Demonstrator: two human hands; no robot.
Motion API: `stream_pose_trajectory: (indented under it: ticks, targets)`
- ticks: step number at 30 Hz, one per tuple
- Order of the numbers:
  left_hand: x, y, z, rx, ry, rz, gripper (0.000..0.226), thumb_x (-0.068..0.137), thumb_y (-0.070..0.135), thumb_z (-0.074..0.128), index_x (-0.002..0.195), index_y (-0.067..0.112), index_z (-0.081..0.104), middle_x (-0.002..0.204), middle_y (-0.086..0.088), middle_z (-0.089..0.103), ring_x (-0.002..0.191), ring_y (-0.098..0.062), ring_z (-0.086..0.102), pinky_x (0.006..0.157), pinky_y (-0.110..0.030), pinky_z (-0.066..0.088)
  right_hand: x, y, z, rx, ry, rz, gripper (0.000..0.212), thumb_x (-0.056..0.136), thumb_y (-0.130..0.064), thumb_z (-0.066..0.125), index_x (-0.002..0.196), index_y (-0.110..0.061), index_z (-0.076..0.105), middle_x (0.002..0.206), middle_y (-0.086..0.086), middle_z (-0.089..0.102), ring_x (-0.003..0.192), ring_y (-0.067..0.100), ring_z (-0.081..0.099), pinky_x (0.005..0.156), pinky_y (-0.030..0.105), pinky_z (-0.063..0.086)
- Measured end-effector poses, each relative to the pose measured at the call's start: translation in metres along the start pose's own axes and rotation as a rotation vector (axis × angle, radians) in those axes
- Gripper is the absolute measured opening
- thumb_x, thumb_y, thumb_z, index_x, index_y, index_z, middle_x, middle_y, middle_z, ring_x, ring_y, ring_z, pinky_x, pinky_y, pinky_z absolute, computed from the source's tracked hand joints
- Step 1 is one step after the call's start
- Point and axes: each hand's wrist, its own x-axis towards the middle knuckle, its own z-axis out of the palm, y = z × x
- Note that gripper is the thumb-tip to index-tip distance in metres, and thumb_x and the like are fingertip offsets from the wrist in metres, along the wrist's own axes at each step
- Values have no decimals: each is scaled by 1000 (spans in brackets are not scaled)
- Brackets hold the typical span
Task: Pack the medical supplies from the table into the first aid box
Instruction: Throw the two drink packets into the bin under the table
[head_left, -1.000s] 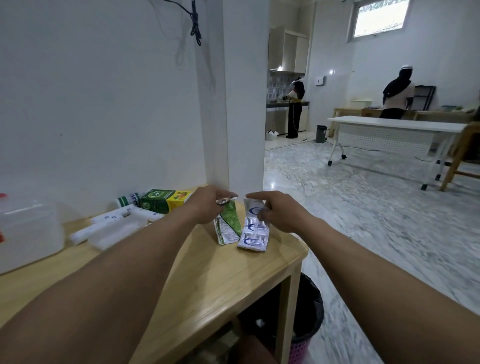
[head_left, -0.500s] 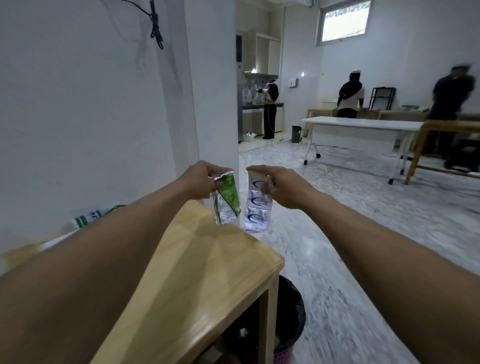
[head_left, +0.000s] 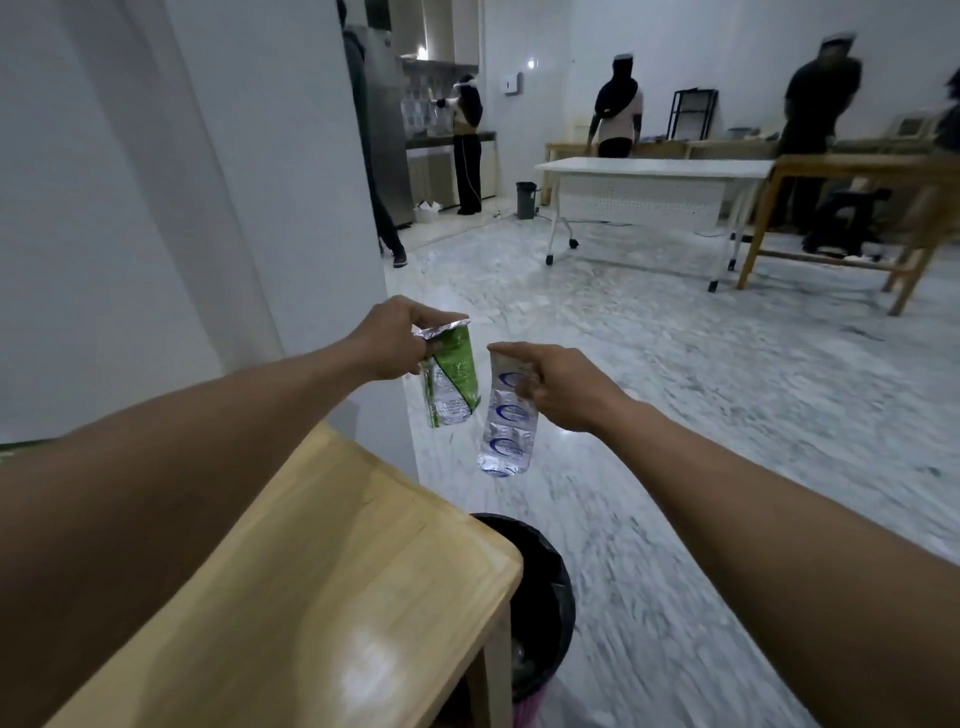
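My left hand (head_left: 397, 338) pinches the top of a green and silver foil strip (head_left: 451, 379), which hangs in the air past the table's right end. Beside it my right hand (head_left: 561, 384) holds a silver blister strip with blue marks (head_left: 506, 421) by its upper part; the strip dangles over the floor. The two strips hang side by side without touching. Only a corner of the wooden table (head_left: 332, 597) shows at the lower left. The first aid box and the other supplies are out of view.
A black waste bin (head_left: 540, 597) stands under the table's corner. A white pillar (head_left: 291, 208) rises to the left. Farther off are a white table (head_left: 654, 169), a wooden table (head_left: 852, 166) and three people standing at the back.
Both hands have lifted the strips off the table and carried them right, out over the floor. My view has swung right; the box and other supplies have left the frame.
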Motion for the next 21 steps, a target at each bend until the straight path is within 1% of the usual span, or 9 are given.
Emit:
stream_pose_trajectory:
  ticks: [2, 4, 7, 10, 12, 15, 18, 19, 21]
  targets:
    - [14, -14, 17, 52, -43, -11, 47, 90, 2, 60, 117, 39, 69, 118, 10, 64, 72, -14, 67, 65, -34, 61, 5, 20, 17, 1, -11, 39, 58, 93, -5, 53, 141, -38, 53, 126, 6, 65, 89, 12, 52, 70, 20, 37]
    - [26, -29, 35, 78, -105, -17, 44, 90, 1, 60, 117, 34, 71, 111, 11, 67, 67, -13, 63, 64, -33, 61, 8, 38, 36, 1, -37, 78, 59, 93, -5, 52, 141, -38, 53, 127, 6, 65, 89, 14, 54, 67, 19, 38]
    - [40, -49, 58, 114, -239, -18, 42, 87, 1, 65, 118, 29, 71, 109, 6, 72, 71, -19, 66, 63, -34, 61, 11, 63, 65, 1, -76, 125, 60, 92, -4, 52, 142, -37, 52, 133, 5, 63, 106, 23, 61, 72, 21, 40]
    - [52, -62, 77, 146, -373, -26, 47, 87, -3, 64, 122, 27, 69, 116, 4, 70, 85, -25, 71, 65, -38, 62, 16, 82, 88, -25, -142, 137, 61, 93, -4, 50, 144, -37, 49, 142, 6, 57, 117, 27, 59, 79, 27, 44]
    - [57, -66, 88, 165, -432, -30, 49, 87, -6, 60, 123, 27, 68, 117, 3, 69, 89, -25, 71, 63, -35, 62, 18, 89, 101, -33, -189, 154, 62, 93, -3, 48, 146, -36, 47, 143, 10, 56, 105, 29, 62, 74, 30, 46]
    - [60, -76, 105, 159, -507, -79, 46, 87, -6, 61, 121, 22, 69, 119, 0, 69, 92, -26, 70, 62, -33, 62, 19, 98, 119, -17, -216, 191, 63, 93, -2, 47, 146, -36, 47, 137, 11, 60, 85, 26, 57, 65, 29, 36]
    - [58, -86, 114, 154, -649, -180, 56, 84, -10, 64, 130, 22, 62, 121, -11, 68, 91, -27, 70, 68, -39, 62, 16, 107, 134, 12, -244, 210, 60, 95, -3, 46, 147, -33, 47, 101, 3, 64, 66, 11, 46, 58, 29, 37]
    - [57, -87, 115, 155, -693, -222, 65, 84, -11, 65, 138, 23, 54, 120, -15, 66, 84, -25, 70, 69, -39, 62, 15, 110, 138, 16, -266, 217, 59, 95, -5, 47, 146, -35, 47, 101, 1, 63, 68, 10, 50, 58, 23, 40]
    - [57, -86, 114, 181, -736, -274, 79, 82, -11, 69, 147, 24, 40, 118, -14, 63, 74, -19, 67, 69, -36, 60, 10, 114, 145, -16, -315, 233, 55, 96, -14, 50, 146, -36, 47, 111, 11, 65, 81, 21, 56, 57, 19, 40]
